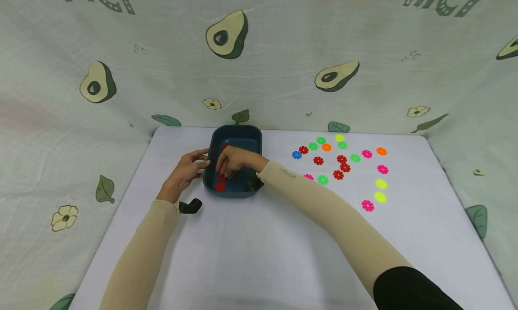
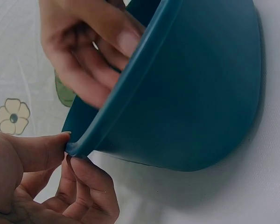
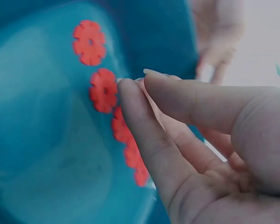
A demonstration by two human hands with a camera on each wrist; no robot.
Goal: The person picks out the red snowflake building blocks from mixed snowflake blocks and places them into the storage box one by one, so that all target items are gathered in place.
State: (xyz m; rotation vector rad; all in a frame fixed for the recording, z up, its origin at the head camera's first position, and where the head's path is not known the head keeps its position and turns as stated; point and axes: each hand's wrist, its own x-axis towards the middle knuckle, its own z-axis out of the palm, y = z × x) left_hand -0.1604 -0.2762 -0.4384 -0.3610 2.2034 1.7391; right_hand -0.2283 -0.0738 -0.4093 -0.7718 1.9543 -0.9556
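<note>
Pale cloth (image 1: 279, 44) printed with avocados, leaves and flowers rises behind a white table (image 1: 243, 247). Near its far edge stands a blue bin (image 1: 252, 142), with a row of red discs (image 3: 104, 91) along its inside. To the right lie loose discs (image 1: 338, 175) in red, green, orange, pink and yellow, plus one blue disc (image 1: 296, 155). Beside the bin, a black device (image 1: 190, 206) juts from the left wrist.

The left hand (image 1: 186, 170) pinches the bin's rim between thumb and fingers. The right hand (image 1: 236, 160) reaches inside, thumb and index tips close together by the red discs; I cannot tell whether they grip one. Its sleeve (image 1: 315, 197) crosses in front of the bin's right side and partly covers a pink disc (image 1: 309, 176). In the left wrist view, the bin's wall hides the discs and some right fingertips; the right wrist view is blurred, and the row's lower discs run together.
</note>
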